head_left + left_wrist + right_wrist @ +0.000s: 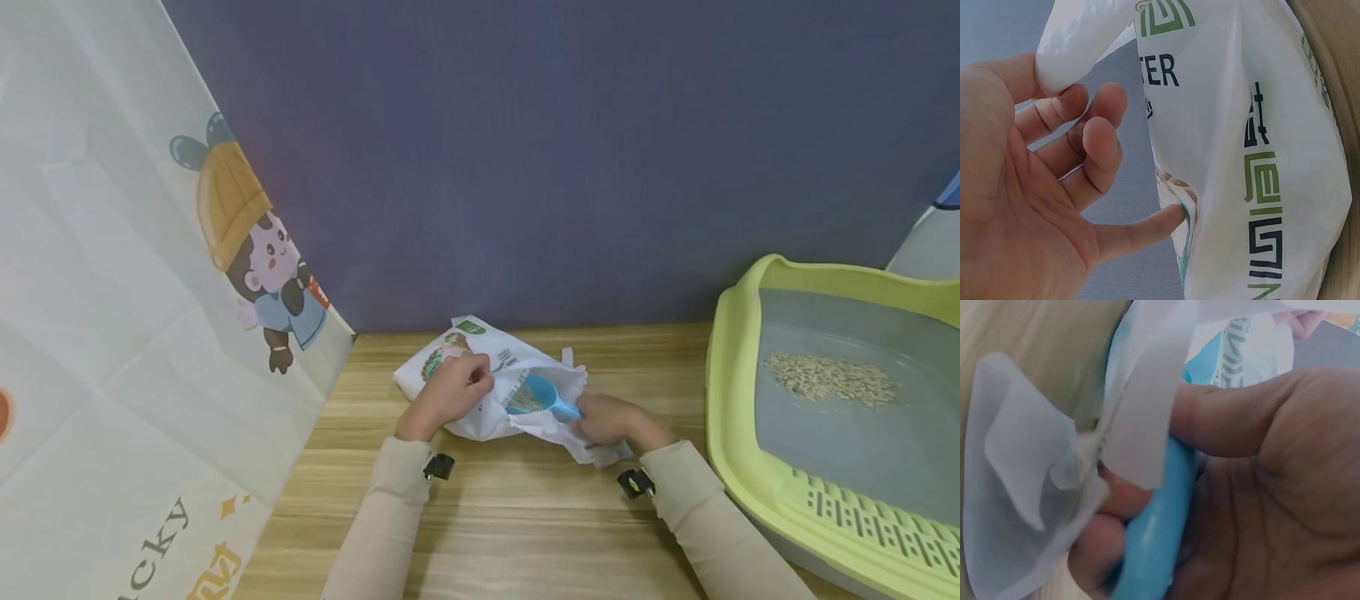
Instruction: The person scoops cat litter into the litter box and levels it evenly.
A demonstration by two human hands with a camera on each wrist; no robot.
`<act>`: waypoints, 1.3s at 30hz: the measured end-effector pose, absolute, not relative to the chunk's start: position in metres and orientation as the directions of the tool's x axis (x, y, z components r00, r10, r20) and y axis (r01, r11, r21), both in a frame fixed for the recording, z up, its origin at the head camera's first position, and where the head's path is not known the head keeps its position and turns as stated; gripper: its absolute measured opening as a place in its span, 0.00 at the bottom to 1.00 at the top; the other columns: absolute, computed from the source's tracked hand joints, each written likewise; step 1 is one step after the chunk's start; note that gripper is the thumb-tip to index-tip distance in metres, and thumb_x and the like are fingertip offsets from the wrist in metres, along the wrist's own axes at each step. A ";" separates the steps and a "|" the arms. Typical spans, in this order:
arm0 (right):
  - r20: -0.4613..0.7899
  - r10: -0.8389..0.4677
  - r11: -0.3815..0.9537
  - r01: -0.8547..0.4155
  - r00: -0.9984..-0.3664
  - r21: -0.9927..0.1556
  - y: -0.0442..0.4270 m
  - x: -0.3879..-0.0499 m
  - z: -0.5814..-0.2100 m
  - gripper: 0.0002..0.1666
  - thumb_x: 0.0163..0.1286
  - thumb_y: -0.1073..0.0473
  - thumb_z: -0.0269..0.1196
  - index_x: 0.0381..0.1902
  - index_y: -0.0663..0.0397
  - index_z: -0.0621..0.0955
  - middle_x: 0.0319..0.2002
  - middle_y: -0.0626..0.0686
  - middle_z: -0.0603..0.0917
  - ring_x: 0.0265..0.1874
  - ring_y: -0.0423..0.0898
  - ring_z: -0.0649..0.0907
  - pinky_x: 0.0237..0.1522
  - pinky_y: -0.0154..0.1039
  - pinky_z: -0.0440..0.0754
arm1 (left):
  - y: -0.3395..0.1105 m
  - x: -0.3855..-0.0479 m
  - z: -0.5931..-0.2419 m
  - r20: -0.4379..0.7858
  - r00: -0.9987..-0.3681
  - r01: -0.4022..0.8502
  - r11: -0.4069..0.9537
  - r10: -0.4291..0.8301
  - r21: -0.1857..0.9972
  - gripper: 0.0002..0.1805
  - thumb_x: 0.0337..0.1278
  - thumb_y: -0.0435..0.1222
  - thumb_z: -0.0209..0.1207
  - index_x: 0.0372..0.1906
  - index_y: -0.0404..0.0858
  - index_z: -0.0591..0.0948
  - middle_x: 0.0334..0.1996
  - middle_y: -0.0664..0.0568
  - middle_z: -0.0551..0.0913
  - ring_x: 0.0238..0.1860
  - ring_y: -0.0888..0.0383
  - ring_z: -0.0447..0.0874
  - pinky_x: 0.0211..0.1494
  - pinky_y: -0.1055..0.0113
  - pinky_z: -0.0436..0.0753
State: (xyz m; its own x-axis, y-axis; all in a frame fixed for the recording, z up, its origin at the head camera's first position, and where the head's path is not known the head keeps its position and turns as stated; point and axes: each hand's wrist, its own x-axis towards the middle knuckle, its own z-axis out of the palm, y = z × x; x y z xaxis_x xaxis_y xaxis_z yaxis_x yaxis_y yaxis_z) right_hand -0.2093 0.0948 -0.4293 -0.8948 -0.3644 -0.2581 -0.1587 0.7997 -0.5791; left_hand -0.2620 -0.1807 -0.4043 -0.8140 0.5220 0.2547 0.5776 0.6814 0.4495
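Observation:
A white printed bag [495, 421] lies on the wooden surface with its mouth facing right. My left hand [457, 390] pinches the upper edge of that mouth between thumb and index finger; in the left wrist view the other fingers are loosely bent and one touches the bag's side. Inside the opening is a blue scoop [543, 388] with pale pellets [527, 401] in its bowl. My right hand [609, 418] grips the scoop by its handle [1160, 531]. A loose flap of the bag [1141, 419] hangs over the handle and fingers in the right wrist view.
To the right stands a litter box [723, 400] with a lime-green rim and grey base, holding a patch of pellets [832, 379]. A dark blue panel [525, 167] rises behind the wooden surface [525, 533]. A white sheet with cartoon prints [97, 250] borders the left.

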 end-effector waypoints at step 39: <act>-0.188 -0.262 0.805 -0.107 -0.947 -0.584 0.094 -0.208 -0.418 0.17 0.74 0.49 0.61 0.30 0.54 0.75 0.23 0.50 0.73 0.21 0.44 0.72 0.23 0.37 0.70 | -0.180 -0.260 -0.403 0.242 -0.819 0.569 0.681 0.520 0.462 0.13 0.66 0.36 0.55 0.23 0.47 0.71 0.19 0.58 0.69 0.22 0.63 0.66 0.30 0.69 0.68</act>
